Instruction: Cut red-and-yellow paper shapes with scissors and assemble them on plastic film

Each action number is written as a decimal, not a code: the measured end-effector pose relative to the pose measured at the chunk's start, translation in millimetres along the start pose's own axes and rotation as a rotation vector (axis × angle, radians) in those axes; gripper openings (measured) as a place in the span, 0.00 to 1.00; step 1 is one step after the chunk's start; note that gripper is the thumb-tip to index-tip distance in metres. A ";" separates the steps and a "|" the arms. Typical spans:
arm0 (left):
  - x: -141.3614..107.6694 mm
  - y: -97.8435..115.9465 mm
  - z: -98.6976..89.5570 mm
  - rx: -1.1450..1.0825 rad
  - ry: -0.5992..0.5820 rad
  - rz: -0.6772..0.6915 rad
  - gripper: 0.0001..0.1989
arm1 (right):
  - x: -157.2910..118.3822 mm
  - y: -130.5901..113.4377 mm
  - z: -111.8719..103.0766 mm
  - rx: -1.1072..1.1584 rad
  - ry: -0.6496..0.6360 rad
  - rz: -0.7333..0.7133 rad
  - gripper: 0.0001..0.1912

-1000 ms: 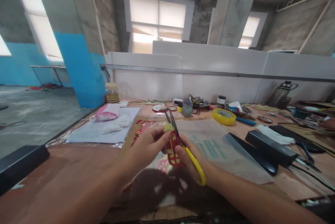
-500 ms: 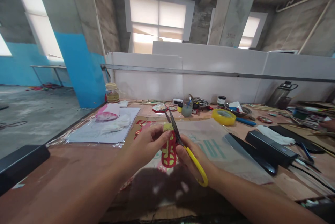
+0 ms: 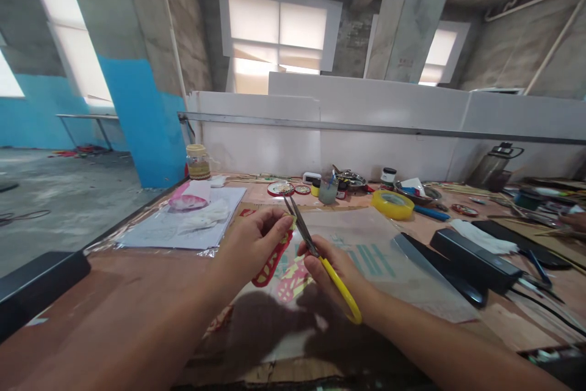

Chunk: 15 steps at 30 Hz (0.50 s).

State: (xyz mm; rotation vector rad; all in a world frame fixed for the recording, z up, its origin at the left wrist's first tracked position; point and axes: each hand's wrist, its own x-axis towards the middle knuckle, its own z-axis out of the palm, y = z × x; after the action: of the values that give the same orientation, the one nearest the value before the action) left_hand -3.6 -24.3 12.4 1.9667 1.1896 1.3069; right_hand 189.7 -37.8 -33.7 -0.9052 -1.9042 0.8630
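Between its thumb and fingers my left hand (image 3: 256,241) pinches a red and yellow-green patterned cutout (image 3: 270,264), which hangs tilted below the fingers. My right hand (image 3: 336,269) is closed on yellow-handled scissors (image 3: 339,287). Their blades point up and away, slightly parted, with the tips beside the left thumb and the cutout's top edge. Under both hands lies a translucent sheet (image 3: 366,238) with green marks. A pink and yellow patterned piece (image 3: 293,281) shows on or beneath that sheet; which one I cannot tell.
White papers (image 3: 183,226) lie at the left, near a glass jar (image 3: 198,162). Yellow tape (image 3: 392,204), a cup (image 3: 328,190) and small jars stand behind. At the right are a black power adapter (image 3: 476,257), a bottle (image 3: 492,165) and part of another person's hand (image 3: 574,220).
My left hand has turned and drawn slightly left with the cutout, which now tilts instead of hanging upright. The scissors have come away from it, their tips slightly lower.
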 end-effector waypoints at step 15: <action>-2.0 -4.8 0.0 0.087 -0.015 0.009 0.20 | -5.0 3.0 -0.9 0.191 -0.103 -0.029 0.31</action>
State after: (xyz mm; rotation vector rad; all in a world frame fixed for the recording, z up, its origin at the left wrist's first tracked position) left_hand -5.8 -23.7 7.8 2.0412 1.2513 1.2617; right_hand 193.2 -40.3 -37.7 -0.7283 -1.8790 1.0720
